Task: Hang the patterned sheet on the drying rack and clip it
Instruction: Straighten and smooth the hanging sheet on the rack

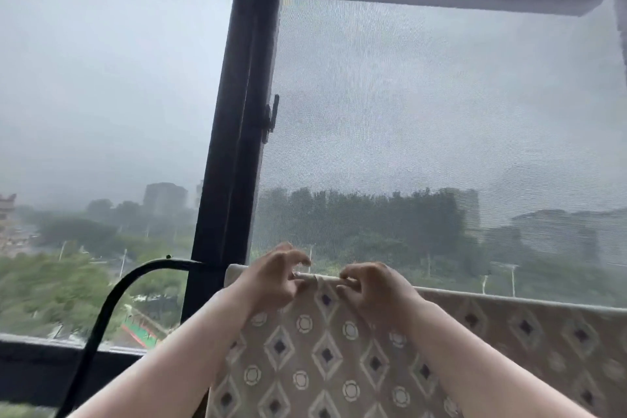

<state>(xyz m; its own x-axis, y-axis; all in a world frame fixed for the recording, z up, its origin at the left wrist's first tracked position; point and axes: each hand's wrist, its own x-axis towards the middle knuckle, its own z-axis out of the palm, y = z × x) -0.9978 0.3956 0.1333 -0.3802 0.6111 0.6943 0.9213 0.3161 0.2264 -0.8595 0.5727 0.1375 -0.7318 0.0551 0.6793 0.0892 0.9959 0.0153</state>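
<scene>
Two bare forearms reach up and forward from the lower edge. Between and below them hangs the patterned sheet (339, 360), beige cloth printed with dark-centred diamonds and pale rings, draped over a top rail and running off to the right of the hands.

At the sheet's folded top edge the right hand (371, 287) has its fingers curled down over the fold, gripping the cloth. Just beside it, the left hand (273, 280) sets its thumb against the pale covered rail, with its hooked upper fingers raised above; whether it truly pinches the cloth I cannot tell.

Left of the left hand, the drying rack (113, 295) shows as a black bar curving downward.

Beyond the hands stands a dark window frame (237, 146) with a latch (273, 117). To its right is a mesh screen (424, 112). Farther off are blurred trees (356, 214) and a grey building (165, 197).
</scene>
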